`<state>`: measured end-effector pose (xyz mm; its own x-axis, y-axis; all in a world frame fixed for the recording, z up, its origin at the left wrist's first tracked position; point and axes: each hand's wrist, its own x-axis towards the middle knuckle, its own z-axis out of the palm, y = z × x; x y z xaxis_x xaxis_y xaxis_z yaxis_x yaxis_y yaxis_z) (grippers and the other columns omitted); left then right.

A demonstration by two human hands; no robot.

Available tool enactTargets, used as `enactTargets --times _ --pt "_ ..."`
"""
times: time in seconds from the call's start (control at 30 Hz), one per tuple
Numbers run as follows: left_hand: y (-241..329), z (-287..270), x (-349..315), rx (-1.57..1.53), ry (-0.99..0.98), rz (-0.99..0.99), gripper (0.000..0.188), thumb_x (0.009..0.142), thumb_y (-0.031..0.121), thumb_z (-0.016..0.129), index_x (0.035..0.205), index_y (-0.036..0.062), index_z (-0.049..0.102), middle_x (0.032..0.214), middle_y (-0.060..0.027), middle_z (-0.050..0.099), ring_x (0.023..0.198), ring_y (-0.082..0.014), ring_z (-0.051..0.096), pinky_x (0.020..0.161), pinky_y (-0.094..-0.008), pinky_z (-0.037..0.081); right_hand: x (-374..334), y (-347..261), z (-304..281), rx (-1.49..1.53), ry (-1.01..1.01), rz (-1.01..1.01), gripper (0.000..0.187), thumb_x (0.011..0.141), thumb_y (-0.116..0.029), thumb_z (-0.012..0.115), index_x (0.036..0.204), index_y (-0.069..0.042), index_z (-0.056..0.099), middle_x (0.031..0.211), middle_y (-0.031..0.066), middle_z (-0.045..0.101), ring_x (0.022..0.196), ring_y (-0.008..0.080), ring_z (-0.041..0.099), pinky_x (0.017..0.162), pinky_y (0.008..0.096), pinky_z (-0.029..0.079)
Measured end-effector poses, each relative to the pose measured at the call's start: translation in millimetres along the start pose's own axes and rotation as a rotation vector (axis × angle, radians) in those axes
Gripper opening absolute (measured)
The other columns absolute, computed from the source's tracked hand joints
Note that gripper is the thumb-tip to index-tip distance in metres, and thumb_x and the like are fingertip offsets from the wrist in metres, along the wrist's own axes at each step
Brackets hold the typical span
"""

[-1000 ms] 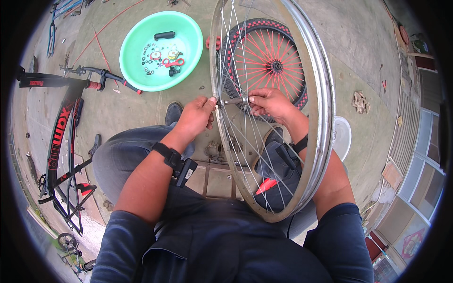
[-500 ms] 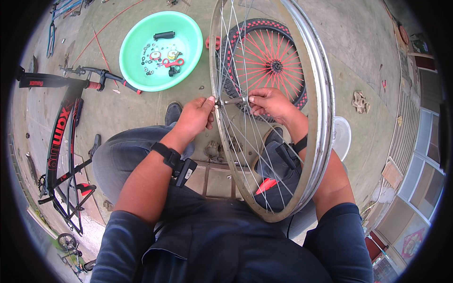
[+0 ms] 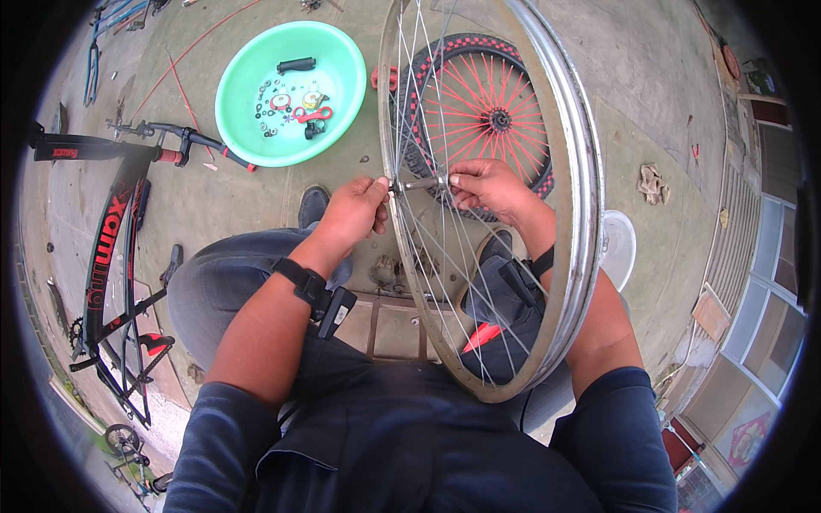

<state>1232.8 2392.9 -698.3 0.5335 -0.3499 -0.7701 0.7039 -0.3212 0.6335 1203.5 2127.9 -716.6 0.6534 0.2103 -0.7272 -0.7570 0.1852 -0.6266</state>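
Note:
A tyreless silver bicycle wheel [image 3: 584, 162] stands upright between my arms, its rim rising past the top of the view. Thin spokes run to a narrow metal hub [image 3: 421, 183] at its middle. My left hand [image 3: 357, 205] pinches the axle end on the left of the hub with thumb and fingers. On the opposite side, my right hand [image 3: 489, 184] has its fingers closed round the other axle end, reaching in past the rim. Fingertips hide both ends of the axle.
Beyond the hands, a tyred wheel with red spokes [image 3: 528, 158] lies flat. A green basin [image 3: 235, 107] holds small bike parts. The black-and-red bike frame [image 3: 107, 227] is at left; a white basin [image 3: 622, 248] and crumpled gloves [image 3: 653, 185] are at right.

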Motion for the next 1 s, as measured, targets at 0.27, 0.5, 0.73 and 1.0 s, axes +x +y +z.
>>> enactTargets --times 0.27,0.5,0.73,1.0 --pt "3 4 -4 -0.058 0.069 0.091 0.031 0.099 0.037 0.051 0.096 0.0067 0.056 0.075 -0.0029 0.058 0.060 -0.0117 0.058 0.052 -0.0252 0.040 -1 2 0 -0.144 0.080 -0.014 0.024 0.095 -0.011 0.062 0.114 0.002 0.063 0.089 0.0063 0.068 0.072 0.0128 0.066 0.063 0.0244 0.056" --pt "2 -1 0 -0.006 0.015 0.018 0.031 0.099 0.038 0.051 0.096 0.0071 0.055 0.075 -0.0029 0.058 0.059 -0.0114 0.057 0.050 -0.0253 0.037 4 6 -9 -0.023 -0.011 -0.013 0.023 0.095 -0.011 0.062 0.114 0.003 0.063 0.088 0.0065 0.067 0.072 0.0133 0.066 0.064 0.0248 0.056" --pt "0 3 -2 -0.043 0.038 0.070 0.030 0.099 0.038 0.053 0.095 0.0076 0.056 0.075 -0.0019 0.057 0.060 -0.0106 0.056 0.048 -0.0250 0.036 -1 0 1 -0.163 0.104 0.004 0.024 0.095 -0.011 0.062 0.114 0.003 0.063 0.089 0.0061 0.067 0.070 0.0124 0.066 0.062 0.0241 0.055" --pt "0 0 1 0.004 0.003 0.054 0.030 0.099 0.037 0.054 0.100 0.0075 0.055 0.074 -0.0018 0.057 0.060 -0.0101 0.056 0.049 -0.0245 0.036 -2 -3 5 -0.150 0.108 0.018 0.023 0.095 -0.012 0.062 0.114 0.002 0.065 0.091 0.0057 0.068 0.069 0.0107 0.065 0.061 0.0228 0.054"
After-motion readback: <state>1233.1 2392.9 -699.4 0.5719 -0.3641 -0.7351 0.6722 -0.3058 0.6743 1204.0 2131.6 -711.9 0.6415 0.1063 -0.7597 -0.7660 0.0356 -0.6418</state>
